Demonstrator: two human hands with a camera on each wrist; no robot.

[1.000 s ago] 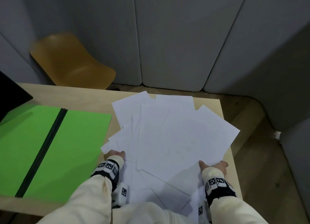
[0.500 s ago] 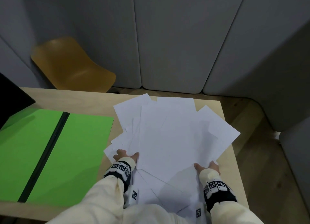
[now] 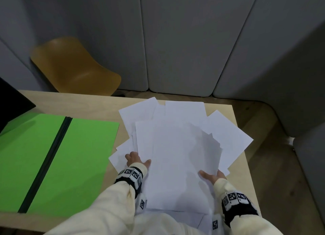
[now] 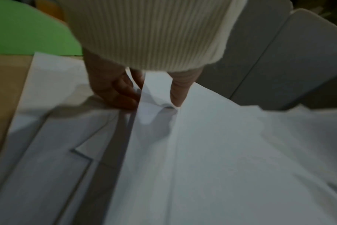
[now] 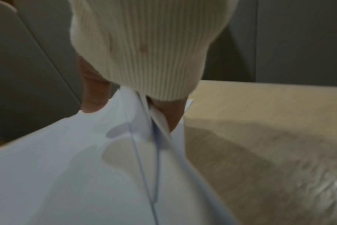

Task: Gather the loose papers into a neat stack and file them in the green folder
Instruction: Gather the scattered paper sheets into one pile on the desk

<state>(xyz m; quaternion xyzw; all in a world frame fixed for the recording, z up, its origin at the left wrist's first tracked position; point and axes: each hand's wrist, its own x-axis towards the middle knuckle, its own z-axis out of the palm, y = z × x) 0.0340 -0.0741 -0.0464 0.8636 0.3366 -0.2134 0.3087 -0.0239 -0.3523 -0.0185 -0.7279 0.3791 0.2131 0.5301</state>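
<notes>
head view: the papers (image 3: 177, 146) lie fanned on the table (image 3: 79, 101), beside the open green folder (image 3: 52, 155) on their left. gathering is in hand, i judge; next the edges need squaring before filing. the left hand (image 3: 136, 160) and right hand (image 3: 212, 176) pinch the fan's near sides.

left wrist view: the thumb (image 4: 178, 89) lies on top, the fingers (image 4: 113, 91) curled under the sheet edge.

right wrist view: the right hand's thumb (image 5: 94, 94) presses on top, a finger beneath, pinching several sheets.
</notes>
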